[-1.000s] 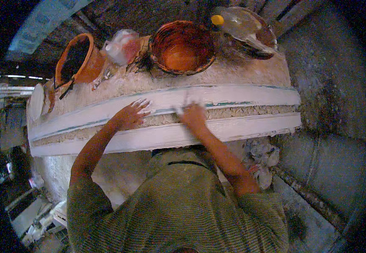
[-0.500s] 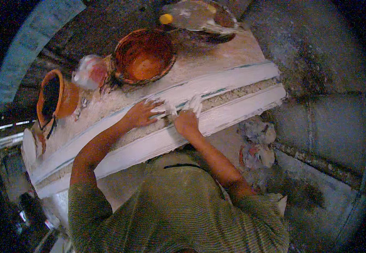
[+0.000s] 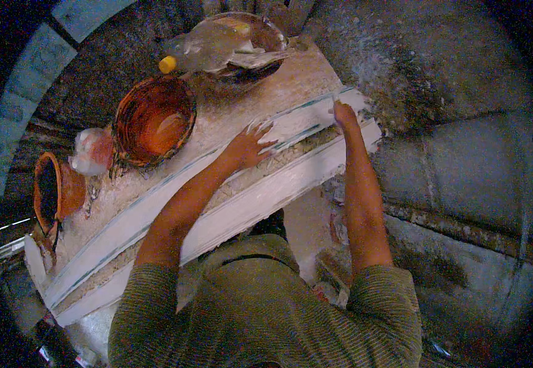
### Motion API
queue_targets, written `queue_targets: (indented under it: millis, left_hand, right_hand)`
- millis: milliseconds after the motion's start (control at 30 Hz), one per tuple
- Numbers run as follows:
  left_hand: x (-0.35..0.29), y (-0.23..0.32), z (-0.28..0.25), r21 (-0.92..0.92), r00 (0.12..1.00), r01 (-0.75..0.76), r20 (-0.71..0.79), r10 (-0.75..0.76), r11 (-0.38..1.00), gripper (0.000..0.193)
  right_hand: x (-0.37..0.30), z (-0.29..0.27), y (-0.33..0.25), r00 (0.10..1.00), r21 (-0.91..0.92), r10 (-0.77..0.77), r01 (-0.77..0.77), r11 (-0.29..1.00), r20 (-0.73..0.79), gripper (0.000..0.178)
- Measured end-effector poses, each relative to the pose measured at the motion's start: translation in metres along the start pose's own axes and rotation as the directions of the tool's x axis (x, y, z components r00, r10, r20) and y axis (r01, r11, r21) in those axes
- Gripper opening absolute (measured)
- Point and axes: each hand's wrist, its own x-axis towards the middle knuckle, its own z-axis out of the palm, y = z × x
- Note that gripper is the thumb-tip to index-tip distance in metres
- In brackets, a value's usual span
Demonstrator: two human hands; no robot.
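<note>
A long white plaster-coated piece (image 3: 260, 199) lies slantwise across the bench in front of me, with two smooth white bands and a rough, crumbly channel between them. My left hand (image 3: 247, 148) rests on its far band, fingers spread and tips whitened. Near the right end of the same band is my right hand (image 3: 344, 115), its fingers closed. Whatever the right hand may hold is too small and blurred to make out. Thin blue-green lines run along the far band.
On the whitened bench (image 3: 309, 70), an orange bucket (image 3: 156, 122) stands beyond my left arm. Left of it are a clear bag with something reddish (image 3: 92, 152) and a tipped orange bucket (image 3: 73, 191). A round basin (image 3: 276, 37) and a yellow-capped plastic bottle (image 3: 202, 52) sit at the back.
My right hand has moved right to the piece's end; white strands seen at it before no longer show. My left hand has slid right along the band. The view has shifted.
</note>
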Motion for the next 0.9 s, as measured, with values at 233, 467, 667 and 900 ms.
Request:
queue_targets:
  millis: [233,467,667,900]
  left_hand:
    - [-0.010,0.014,-0.009,-0.043,0.979,0.054,0.197,-0.045,0.998,0.044]
    - [0.185,0.026,0.018,-0.266,0.994,-0.063,0.064,0.083,0.962,0.048]
    - [0.275,0.041,0.038,-0.008,0.997,-0.049,-0.062,0.049,0.999,0.055]
    - [0.199,0.042,0.027,-0.034,0.972,-0.003,0.234,0.011,0.999,0.054]
  right_hand:
    - [-0.137,0.040,-0.160,0.986,0.065,-0.154,0.149,0.987,0.065,0.041]
    - [-0.026,-0.011,-0.002,0.999,-0.106,-0.036,0.037,0.994,0.008,0.034]
    - [0.080,-0.054,0.184,0.998,-0.108,-0.013,0.006,0.994,-0.066,0.035]
    - [-0.070,-0.023,-0.011,0.977,-0.066,-0.211,0.210,0.976,-0.019,0.025]
